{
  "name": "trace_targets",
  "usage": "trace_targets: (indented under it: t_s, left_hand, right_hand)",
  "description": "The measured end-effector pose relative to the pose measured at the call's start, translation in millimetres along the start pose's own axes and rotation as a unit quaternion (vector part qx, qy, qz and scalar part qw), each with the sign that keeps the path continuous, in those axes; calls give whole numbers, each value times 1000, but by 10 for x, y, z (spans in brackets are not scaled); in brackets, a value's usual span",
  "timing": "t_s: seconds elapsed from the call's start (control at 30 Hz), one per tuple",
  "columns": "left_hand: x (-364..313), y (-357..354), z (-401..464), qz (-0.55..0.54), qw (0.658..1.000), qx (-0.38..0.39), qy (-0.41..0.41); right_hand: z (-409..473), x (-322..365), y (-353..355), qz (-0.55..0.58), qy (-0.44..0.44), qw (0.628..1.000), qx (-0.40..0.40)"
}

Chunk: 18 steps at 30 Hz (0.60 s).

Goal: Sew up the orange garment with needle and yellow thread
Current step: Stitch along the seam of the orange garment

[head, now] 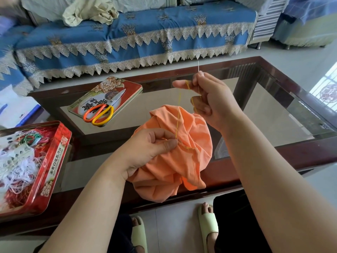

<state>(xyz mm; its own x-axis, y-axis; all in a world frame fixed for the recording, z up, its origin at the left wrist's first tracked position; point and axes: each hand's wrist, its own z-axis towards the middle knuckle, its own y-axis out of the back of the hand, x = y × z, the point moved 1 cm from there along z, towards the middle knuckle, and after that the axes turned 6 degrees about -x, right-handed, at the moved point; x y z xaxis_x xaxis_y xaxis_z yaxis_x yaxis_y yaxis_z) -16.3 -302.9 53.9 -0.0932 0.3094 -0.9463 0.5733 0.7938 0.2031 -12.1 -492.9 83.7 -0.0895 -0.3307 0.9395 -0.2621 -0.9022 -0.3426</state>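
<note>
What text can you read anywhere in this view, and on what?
Red tin, side wall: a line of Chinese characters, partly legible, ending "月饼".
Tin lid under the scissors: large black Chinese characters, partly covered, not readable; small print along its edge too blurred.
Orange garment: no text.

Left hand [155,143] pinching, right hand [209,95] raised, curled

Scissors [102,111] lie on a lid [107,96] left of the garment [175,161].
</note>
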Motion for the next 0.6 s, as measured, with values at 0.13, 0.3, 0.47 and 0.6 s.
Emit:
trace_targets:
  t_s: [0.13, 0.3, 0.47, 0.6]
  left_hand:
    - [14, -7, 6, -19, 999, -16, -21]
    - [22, -49, 35, -49, 996, -78, -10]
    - [17, -83, 25, 19, 999, -46, -16]
    - [23, -61, 27, 47, 998, -24, -16]
  right_hand:
    - [-11, 19, 4, -32, 31, 998, -33]
    - [-45, 27, 3, -64, 15, 998, -15]
    - [1, 18, 34, -69, 55, 993, -76]
    - [49, 46, 137, -47, 97, 985, -133]
